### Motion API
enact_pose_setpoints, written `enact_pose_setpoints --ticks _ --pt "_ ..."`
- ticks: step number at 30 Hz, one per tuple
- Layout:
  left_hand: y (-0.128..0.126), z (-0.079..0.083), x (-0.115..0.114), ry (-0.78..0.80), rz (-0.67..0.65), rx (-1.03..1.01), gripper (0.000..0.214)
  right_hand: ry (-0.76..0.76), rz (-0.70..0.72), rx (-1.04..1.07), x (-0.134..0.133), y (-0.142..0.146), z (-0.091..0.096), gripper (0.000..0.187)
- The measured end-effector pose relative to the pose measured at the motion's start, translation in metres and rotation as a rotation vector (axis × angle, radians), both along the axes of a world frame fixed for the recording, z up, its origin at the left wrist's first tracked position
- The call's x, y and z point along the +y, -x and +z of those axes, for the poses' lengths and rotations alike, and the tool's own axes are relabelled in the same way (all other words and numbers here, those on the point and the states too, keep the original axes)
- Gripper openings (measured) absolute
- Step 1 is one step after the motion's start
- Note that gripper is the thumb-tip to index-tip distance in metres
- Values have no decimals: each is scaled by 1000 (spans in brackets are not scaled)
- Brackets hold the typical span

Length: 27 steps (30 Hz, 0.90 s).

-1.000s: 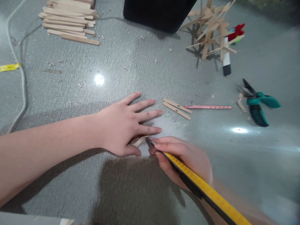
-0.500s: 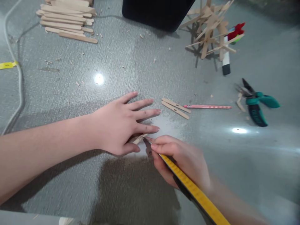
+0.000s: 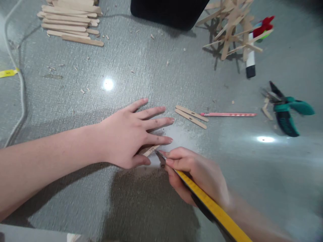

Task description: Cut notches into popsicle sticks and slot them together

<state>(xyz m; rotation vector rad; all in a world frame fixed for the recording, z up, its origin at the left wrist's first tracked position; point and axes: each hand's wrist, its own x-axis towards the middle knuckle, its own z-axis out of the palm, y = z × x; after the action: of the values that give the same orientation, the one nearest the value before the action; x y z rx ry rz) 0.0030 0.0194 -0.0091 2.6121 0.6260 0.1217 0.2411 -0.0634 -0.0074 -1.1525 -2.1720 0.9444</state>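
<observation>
My left hand [image 3: 128, 134] lies flat on the table with its fingers spread. Between its thumb and index finger shows a short stretch of a wooden craft stick [image 3: 151, 150]; the rest of the stick is under the hand. My right hand [image 3: 199, 174] is closed around a yellow and black utility knife [image 3: 210, 201]. The knife's blade tip is beside the exposed stick, and I cannot tell if they touch. Two craft sticks [image 3: 191, 118] with small slots in their middles lie just right of my left fingertips, and a pink pencil [image 3: 228, 114] touches or nearly touches one of them.
Craft sticks [image 3: 68, 20] are piled at the back left, beside a grey cable [image 3: 22, 90]. A black box-like object [image 3: 169, 11] stands at the back. Rightward are a stick structure [image 3: 230, 32], a white marker [image 3: 250, 60] and green-handled pliers [image 3: 285, 111]. Wood bits are scattered about.
The knife tip has drawn back slightly to the right and down from the stick, along with my right hand. My left hand stays flat. The view has shifted slightly.
</observation>
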Motion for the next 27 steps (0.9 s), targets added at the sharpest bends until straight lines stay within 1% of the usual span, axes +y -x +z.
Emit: enact_pose_setpoints --ticks 2,4,7,13,20,24,27 --pt "1 0 0 0 -3 -11 62 -54 35 59 1 -2 2 21" --pt "1 0 1 -3 -6 -24 63 -93 30 87 2 -3 2 26" --pt "1 0 1 -1 -2 -32 64 -120 -28 63 6 2 3 30" --pt "-1 0 0 -4 -5 -16 62 -170 33 -10 10 5 2 30" --pt "-1 0 0 -8 7 -64 60 -141 20 -30 7 0 -1 27" --pt "-1 -1 -1 8 5 -54 61 -152 8 -37 6 6 2 26" --pt "-1 0 -1 13 6 -57 61 -118 -13 -78 4 13 7 21"
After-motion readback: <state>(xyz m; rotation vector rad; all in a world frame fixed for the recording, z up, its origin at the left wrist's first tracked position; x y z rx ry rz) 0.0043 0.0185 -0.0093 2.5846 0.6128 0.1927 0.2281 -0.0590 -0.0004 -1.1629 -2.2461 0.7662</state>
